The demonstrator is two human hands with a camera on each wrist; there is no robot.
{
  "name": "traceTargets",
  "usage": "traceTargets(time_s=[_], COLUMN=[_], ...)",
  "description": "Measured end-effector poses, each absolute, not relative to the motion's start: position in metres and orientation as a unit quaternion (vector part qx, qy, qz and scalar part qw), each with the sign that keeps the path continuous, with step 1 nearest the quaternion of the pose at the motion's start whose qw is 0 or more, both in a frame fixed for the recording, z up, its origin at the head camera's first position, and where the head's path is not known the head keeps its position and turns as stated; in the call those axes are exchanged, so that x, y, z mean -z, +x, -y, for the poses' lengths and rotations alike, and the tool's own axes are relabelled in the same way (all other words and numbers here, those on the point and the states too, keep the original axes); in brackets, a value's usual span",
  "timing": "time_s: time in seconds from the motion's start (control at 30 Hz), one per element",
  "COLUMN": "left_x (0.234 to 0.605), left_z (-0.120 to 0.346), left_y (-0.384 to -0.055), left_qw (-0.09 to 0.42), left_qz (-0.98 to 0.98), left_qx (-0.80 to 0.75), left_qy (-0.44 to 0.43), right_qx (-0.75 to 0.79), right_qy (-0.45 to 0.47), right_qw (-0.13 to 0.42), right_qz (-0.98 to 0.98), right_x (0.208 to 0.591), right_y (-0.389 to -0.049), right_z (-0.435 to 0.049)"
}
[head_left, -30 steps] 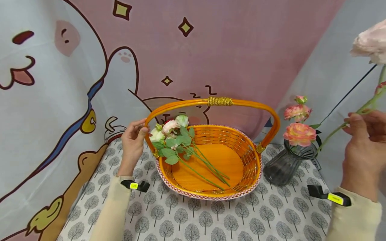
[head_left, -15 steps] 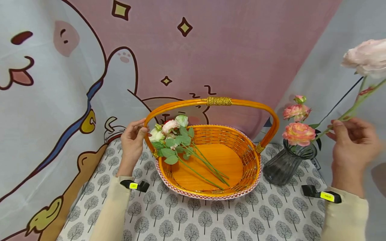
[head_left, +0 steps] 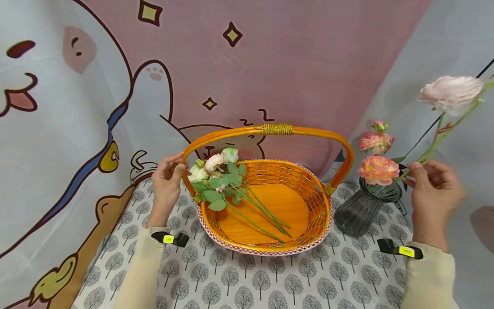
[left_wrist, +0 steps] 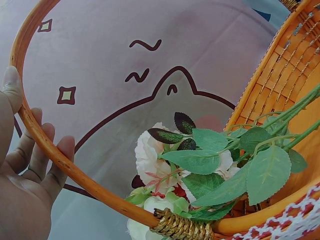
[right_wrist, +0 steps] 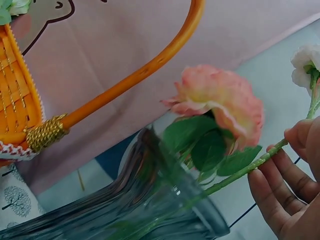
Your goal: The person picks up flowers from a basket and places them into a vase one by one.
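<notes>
With thumb and fingers, my left hand (head_left: pixel 167 184) holds the left side of the arched handle (left_wrist: pixel 75 172) on an orange woven basket (head_left: pixel 266 252). Several white and pale pink artificial flowers (head_left: pixel 216 162) lie in the basket, heads at its left end and stems (head_left: pixel 266 210) across the floor. At right, my right hand (head_left: pixel 436 199) pinches the green stem (right_wrist: pixel 245 171) of a pale pink flower (head_left: pixel 451 92). That stem's lower part runs into a tilted grey glass vase (head_left: pixel 356 214), which also bears pink-orange flowers (head_left: pixel 379 170).
A tree-patterned tablecloth (head_left: pixel 247 279) covers the table. A pink and white cartoon curtain (head_left: pixel 308 64) hangs close behind the basket. The vase stands right beside the basket's right end.
My right hand has moved left and down toward the vase mouth, bringing the pale pink flower lower with it. My left hand keeps its hold on the handle.
</notes>
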State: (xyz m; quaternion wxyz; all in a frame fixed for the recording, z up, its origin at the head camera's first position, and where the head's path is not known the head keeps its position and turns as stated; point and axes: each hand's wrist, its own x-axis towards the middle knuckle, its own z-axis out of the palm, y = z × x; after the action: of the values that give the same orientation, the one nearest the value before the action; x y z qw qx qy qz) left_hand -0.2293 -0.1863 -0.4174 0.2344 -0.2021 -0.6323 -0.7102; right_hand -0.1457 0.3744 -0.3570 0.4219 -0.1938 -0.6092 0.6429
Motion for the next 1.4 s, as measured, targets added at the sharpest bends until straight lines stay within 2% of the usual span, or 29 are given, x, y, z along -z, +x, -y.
traceTargets(time_s=[0.23,0.43,0.63,0.83,1.17,1.4], left_x=[0.416,0.416,0.417,0.418,0.419,0.417], left_z=[0.186,0.186,0.185,0.185,0.185,0.185], left_y=[-0.228,-0.226,-0.226,-0.226,-0.225,-0.227], left_qw=[0.233,0.229,0.236,0.240,0.241,0.246], left_qz=[0.635,0.642,0.644,0.644,0.643,0.650], left_qx=[0.712,0.709,0.702,0.700,0.701,0.693], left_qy=[-0.190,-0.182,-0.189,-0.193,-0.193,-0.190], right_qx=[-0.669,-0.618,-0.520,-0.499,-0.441,-0.455], right_qy=[-0.196,-0.229,-0.305,-0.347,-0.364,-0.350], right_qw=[0.416,0.396,0.335,0.253,0.185,0.178], right_qz=[0.584,0.639,0.724,0.752,0.799,0.799], right_x=[0.368,0.379,0.389,0.396,0.408,0.408], right_y=[-0.147,-0.145,-0.142,-0.138,-0.136,-0.136], right_z=[-0.379,-0.382,-0.386,-0.388,-0.387,-0.385])
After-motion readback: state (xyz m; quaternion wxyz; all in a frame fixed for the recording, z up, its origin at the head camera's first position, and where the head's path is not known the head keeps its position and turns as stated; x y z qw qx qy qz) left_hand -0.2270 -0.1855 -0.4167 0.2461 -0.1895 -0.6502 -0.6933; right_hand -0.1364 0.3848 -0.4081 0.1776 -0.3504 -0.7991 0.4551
